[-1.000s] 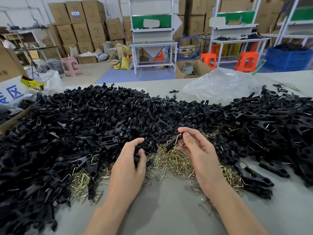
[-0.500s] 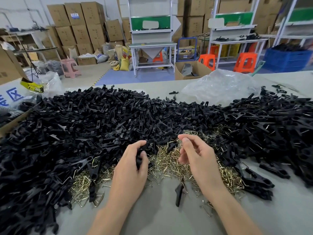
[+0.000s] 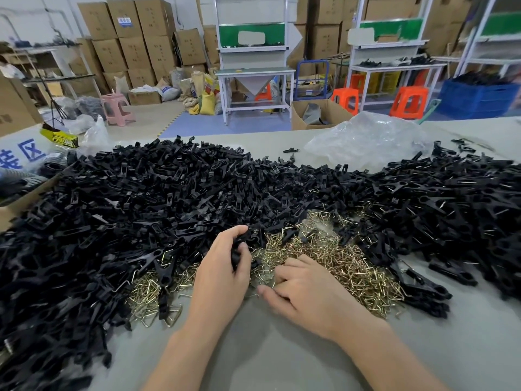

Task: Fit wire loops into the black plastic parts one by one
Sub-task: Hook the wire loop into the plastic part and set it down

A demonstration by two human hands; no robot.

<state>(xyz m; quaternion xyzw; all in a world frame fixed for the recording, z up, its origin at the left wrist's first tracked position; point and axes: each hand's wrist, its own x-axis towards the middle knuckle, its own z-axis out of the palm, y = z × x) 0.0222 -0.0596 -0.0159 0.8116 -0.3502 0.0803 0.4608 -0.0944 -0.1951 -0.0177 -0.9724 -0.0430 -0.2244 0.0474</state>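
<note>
Table (image 3: pixel 282 362), open room near edge; L grip (image 3: pixel 220 275) round black part (image 3: pixel 237 251), R grip (image 3: pixel 307 294) unclear

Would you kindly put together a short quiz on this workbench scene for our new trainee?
1. True or false: the left hand grips a black plastic part.
2. The right hand rests on: A) the pile of wire loops; B) a clear bag; C) a cardboard box.
3. Fill in: the stool on the floor at far left is ____.
Key: 1 true; 2 A; 3 pink.
</note>
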